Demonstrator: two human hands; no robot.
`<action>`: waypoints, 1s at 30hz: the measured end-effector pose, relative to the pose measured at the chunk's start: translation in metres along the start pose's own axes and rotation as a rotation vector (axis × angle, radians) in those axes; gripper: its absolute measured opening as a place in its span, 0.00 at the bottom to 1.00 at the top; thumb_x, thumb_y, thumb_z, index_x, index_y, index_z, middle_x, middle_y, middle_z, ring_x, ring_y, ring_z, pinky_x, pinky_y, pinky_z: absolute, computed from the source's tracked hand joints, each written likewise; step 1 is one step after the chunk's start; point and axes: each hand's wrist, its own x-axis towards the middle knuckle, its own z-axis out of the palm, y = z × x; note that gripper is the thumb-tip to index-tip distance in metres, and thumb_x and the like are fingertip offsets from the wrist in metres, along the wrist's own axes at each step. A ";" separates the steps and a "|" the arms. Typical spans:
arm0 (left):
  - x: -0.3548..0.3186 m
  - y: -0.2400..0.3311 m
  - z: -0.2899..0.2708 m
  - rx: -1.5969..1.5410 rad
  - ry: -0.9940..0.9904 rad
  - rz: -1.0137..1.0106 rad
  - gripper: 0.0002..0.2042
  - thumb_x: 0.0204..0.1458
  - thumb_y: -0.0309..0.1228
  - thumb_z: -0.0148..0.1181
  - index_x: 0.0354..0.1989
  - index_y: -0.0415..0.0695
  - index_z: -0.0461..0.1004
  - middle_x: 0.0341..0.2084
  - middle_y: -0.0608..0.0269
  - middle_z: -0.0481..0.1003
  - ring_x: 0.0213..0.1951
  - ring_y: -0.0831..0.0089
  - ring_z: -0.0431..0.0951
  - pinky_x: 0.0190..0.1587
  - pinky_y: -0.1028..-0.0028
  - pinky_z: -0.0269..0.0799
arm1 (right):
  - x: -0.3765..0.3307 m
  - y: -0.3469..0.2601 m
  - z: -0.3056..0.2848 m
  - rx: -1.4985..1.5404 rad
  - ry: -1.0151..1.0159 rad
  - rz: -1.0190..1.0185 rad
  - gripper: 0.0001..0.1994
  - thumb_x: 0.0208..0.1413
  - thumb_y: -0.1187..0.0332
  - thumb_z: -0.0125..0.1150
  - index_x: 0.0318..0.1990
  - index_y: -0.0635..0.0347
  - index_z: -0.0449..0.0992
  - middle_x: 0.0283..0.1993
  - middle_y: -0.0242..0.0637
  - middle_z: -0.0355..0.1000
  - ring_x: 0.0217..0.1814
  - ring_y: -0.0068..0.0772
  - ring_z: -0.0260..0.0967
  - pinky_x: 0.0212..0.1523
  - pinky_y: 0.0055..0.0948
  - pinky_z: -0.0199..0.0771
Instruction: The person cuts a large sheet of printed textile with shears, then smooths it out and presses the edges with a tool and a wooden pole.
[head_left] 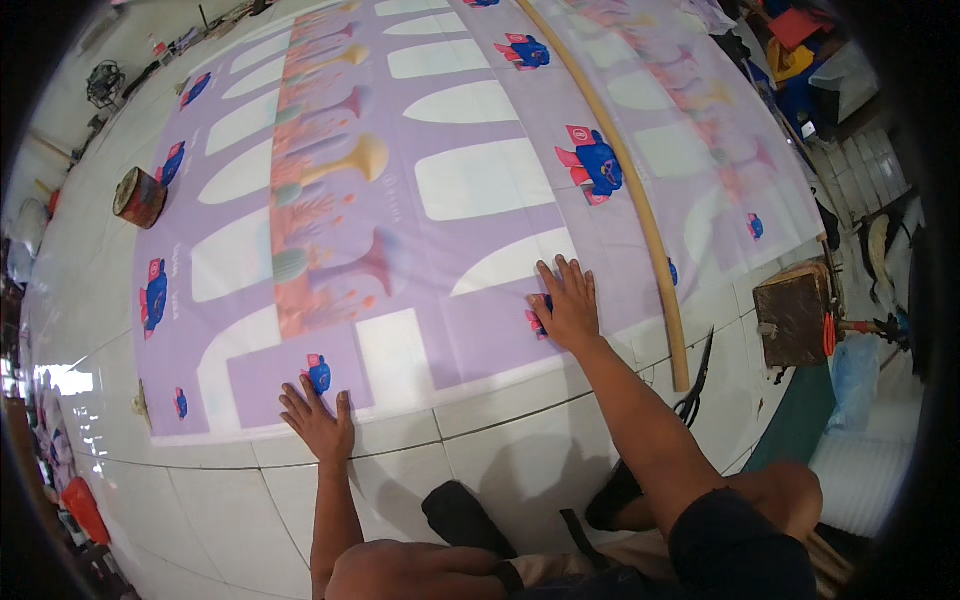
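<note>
A large printed sheet (480, 340), purple with white arch and window shapes, lies spread over the tiled floor in front of me. My left hand (320, 422) rests flat near its front edge, fingers spread, just beside a small blue printed figure. Farther right and a little farther away, my right hand (570, 308) also presses flat on the sheet, partly covering another blue figure. Neither hand holds anything. A long wooden pole (640, 190) lies across the sheet to the right of my right hand.
A round rusty can (140, 198) stands on the sheet's left edge. Black scissors (697, 385) lie on the floor by the pole's near end. At the right are a brown box-like block (793, 315) and assorted clutter. A red item (85, 510) lies at the far left.
</note>
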 end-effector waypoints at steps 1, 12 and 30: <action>0.000 0.001 0.000 -0.007 0.006 -0.001 0.41 0.57 0.53 0.55 0.74 0.45 0.48 0.72 0.38 0.42 0.73 0.38 0.39 0.71 0.44 0.30 | 0.002 0.000 0.002 -0.023 -0.019 0.012 0.32 0.62 0.45 0.51 0.69 0.48 0.61 0.74 0.48 0.51 0.78 0.54 0.42 0.74 0.60 0.36; -0.010 -0.037 -0.001 -0.224 0.307 -0.157 0.31 0.56 0.42 0.60 0.66 0.40 0.62 0.68 0.35 0.53 0.68 0.40 0.52 0.69 0.49 0.47 | 0.000 0.014 0.015 -0.046 -0.030 -0.033 0.34 0.62 0.42 0.50 0.71 0.49 0.59 0.76 0.49 0.46 0.79 0.57 0.39 0.74 0.59 0.33; -0.032 -0.083 -0.020 -0.230 0.342 -0.230 0.29 0.56 0.40 0.62 0.62 0.36 0.65 0.64 0.38 0.59 0.66 0.44 0.57 0.66 0.52 0.53 | 0.004 0.015 0.007 -0.064 -0.086 -0.038 0.33 0.62 0.47 0.53 0.71 0.50 0.58 0.75 0.52 0.48 0.78 0.59 0.40 0.73 0.60 0.38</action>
